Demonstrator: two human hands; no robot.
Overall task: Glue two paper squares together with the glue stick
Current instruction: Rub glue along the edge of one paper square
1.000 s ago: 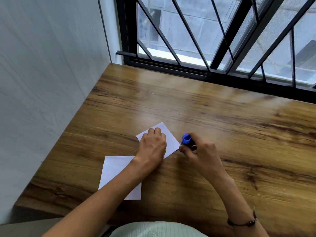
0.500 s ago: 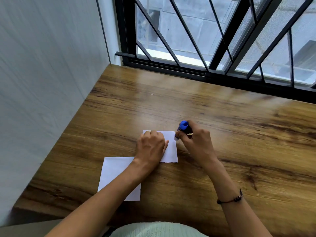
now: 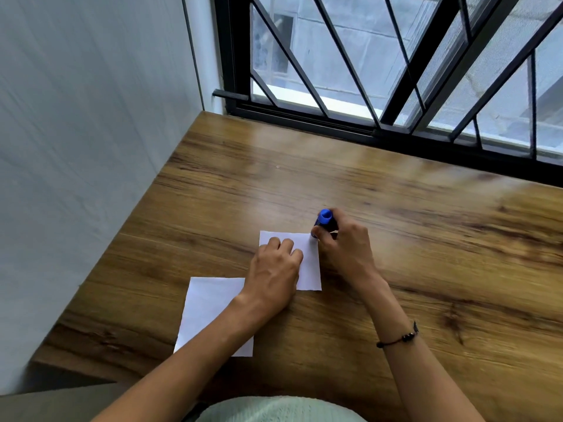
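A small white paper square (image 3: 310, 266) lies flat on the wooden table (image 3: 396, 239). My left hand (image 3: 274, 269) presses down on it with curled fingers and covers its left part. My right hand (image 3: 344, 245) grips a blue glue stick (image 3: 323, 219), tilted, with its lower tip at the square's far right corner. A second, larger white paper square (image 3: 210, 309) lies nearer the front left; my left forearm crosses over part of it.
A pale wall (image 3: 76, 147) borders the table on the left. A black window frame with metal bars (image 3: 396, 86) runs along the far edge. The table's front edge is close to my body. A dark bracelet (image 3: 399, 338) is on my right wrist.
The small square has turned from a diagonal lie to square-on with the table. My right hand with the glue stick has moved from beside the paper up to its far right corner.
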